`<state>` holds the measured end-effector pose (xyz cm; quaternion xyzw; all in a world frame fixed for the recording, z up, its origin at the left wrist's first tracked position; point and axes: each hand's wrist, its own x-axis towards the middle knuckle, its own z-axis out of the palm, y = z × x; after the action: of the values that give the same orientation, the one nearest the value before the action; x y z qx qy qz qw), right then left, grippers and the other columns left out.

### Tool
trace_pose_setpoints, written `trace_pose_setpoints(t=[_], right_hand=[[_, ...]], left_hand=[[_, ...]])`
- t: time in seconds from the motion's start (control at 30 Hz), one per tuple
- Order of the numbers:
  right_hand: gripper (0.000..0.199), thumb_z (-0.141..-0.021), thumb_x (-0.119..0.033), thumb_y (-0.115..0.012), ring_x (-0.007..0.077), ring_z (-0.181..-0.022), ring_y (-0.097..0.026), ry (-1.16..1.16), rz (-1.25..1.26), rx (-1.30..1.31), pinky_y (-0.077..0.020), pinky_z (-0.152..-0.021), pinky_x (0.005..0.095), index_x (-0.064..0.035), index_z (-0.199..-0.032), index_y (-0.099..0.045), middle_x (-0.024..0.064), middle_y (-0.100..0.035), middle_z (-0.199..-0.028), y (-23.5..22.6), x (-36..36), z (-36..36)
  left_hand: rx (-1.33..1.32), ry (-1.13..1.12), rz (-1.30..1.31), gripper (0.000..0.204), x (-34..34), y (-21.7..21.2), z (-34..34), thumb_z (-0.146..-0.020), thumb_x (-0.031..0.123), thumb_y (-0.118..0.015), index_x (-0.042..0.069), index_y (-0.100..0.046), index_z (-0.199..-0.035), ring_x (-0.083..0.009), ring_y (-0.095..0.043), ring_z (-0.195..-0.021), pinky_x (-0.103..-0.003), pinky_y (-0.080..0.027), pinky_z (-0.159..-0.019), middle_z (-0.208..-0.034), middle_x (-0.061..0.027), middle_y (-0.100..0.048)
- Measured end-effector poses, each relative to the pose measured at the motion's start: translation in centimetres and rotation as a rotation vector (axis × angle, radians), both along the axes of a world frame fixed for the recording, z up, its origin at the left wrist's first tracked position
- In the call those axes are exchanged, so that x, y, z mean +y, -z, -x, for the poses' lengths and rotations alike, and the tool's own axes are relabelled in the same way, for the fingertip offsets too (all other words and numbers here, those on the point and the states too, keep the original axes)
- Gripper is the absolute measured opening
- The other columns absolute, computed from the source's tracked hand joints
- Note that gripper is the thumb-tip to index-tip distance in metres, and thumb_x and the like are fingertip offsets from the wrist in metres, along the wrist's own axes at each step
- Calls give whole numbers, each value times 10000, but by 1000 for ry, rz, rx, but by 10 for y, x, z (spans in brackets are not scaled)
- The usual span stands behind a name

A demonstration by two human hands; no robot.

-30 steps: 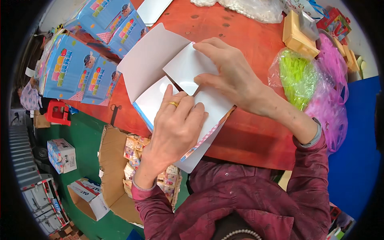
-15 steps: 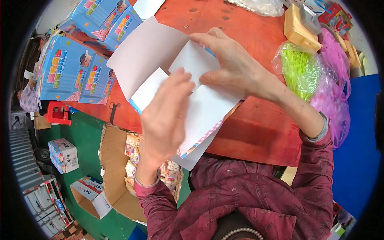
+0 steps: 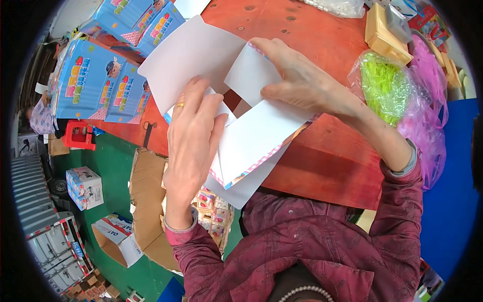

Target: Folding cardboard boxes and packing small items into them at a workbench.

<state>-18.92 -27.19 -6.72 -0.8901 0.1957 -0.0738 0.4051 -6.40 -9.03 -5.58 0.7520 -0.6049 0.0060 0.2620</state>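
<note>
A partly folded cardboard box (image 3: 266,138) is tilted over the near edge of the red table, its plain white inside turned up. Through a gap between its flaps, a bit of red shows. My left hand (image 3: 191,136), with a ring on one finger, is closed over the box's left flap, fingers pressed together. On the far right side, my right hand (image 3: 297,83) grips a small flap between thumb and fingers. A large pale flap (image 3: 193,63) stands up at the far left of the box. Pink checked print borders the near edge.
Blue printed boxes (image 3: 90,83) stand at the table's left. Below lies a big open carton (image 3: 146,201) holding many small packs. To the right on the red table (image 3: 332,156) are bright green shreds in clear plastic (image 3: 380,85), purple bags (image 3: 420,131) and a yellow tray (image 3: 385,38).
My left hand has moved left from above the middle of the box onto its left flap. A gap between the flaps has come into sight. The right hand still holds its flap.
</note>
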Motion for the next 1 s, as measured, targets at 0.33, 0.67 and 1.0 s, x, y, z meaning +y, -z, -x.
trace_pose_setpoints(t=[0.33,0.67,1.0], right_hand=[[685,-764,-182,-627,252,-1151,-498,-14,-183,-69,-412,-964,337,-27,-1375,-358,174,-486,-1264,-2,0,4],[629,-824,-174,-579,167,-1032,-540,-43,-578,-38,-445,-879,292,-62,-1396,-342,106,-544,-1177,-7,1,7],[572,-862,-165,-482,131,-1049,-505,89,-545,-42,-408,-904,284,-53,-1403,-333,77,-521,-1209,-11,15,31]], left_hand=[[244,362,-54,167,6,0,-17,-823,-27,-564,-44,-590,-987,-362,-617,-917,-419,-471,-825,-947,-179,-636],[415,182,114,264,7,15,-13,-839,-30,-584,-17,-591,-1103,-236,-688,-737,-298,-515,-631,-832,-152,-678],[398,177,502,255,2,26,-24,-756,-83,-654,-26,-649,-1004,-121,-657,-660,-223,-509,-648,-782,-95,-701]])
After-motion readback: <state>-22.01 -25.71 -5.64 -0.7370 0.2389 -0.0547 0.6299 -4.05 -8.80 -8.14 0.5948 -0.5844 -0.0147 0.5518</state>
